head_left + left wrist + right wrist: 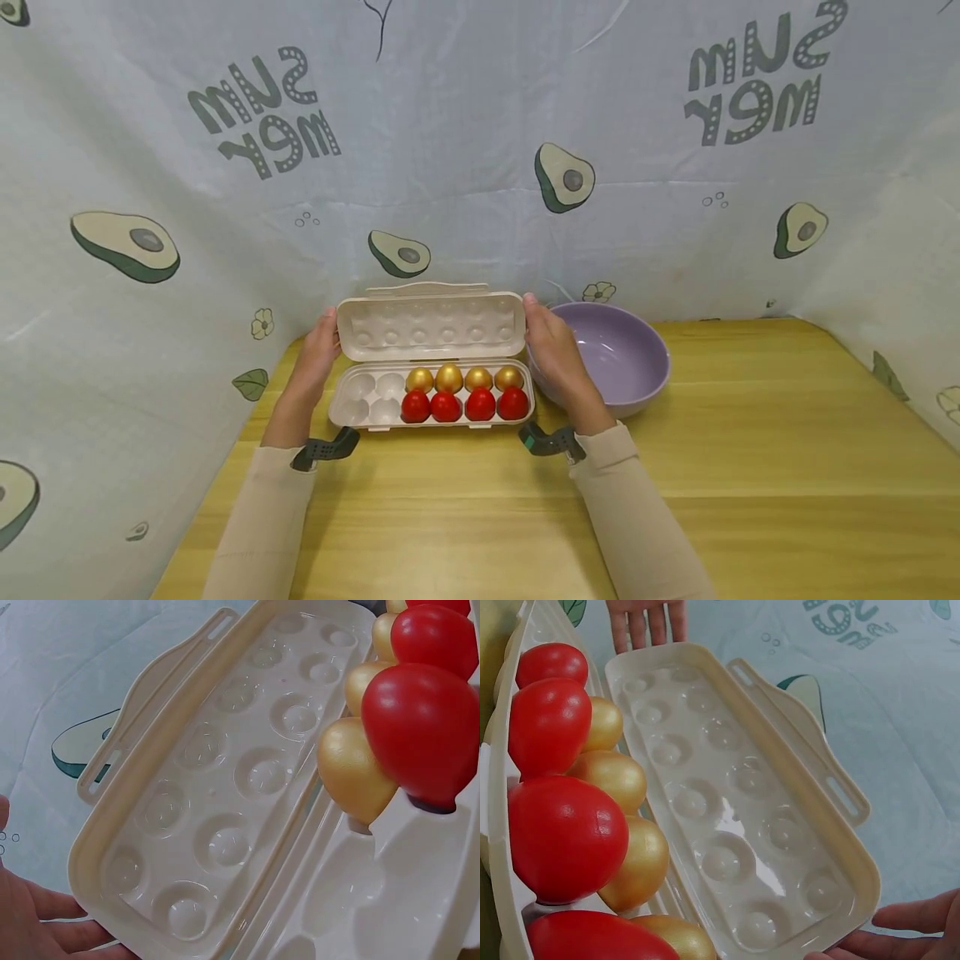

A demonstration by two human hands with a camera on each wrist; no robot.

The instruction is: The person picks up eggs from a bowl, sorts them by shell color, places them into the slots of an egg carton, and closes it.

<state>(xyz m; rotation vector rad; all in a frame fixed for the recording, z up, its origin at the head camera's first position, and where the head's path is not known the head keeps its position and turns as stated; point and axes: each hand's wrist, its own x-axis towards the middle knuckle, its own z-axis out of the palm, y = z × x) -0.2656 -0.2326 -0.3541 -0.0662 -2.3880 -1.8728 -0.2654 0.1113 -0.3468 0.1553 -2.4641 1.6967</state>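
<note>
A cream plastic egg carton lies open on the table, its lid (431, 325) raised on the far side. The base (360, 410) holds a back row of several gold eggs (448, 378) and a front row of several red eggs (480, 405); its left-end cups are bare. My left hand (311, 362) touches the lid's left end with straight fingers, also seen in the left wrist view. At the lid's right end, my right hand (555, 350) rests its extended fingers against the edge. Part of the right fingers is hidden behind the lid in the right wrist view.
A purple bowl (622, 358) stands just right of the carton, partly behind my right hand. The wooden table (450, 517) stretches in front and to the right. A white curtain (465, 150) printed with avocados hangs close behind the carton.
</note>
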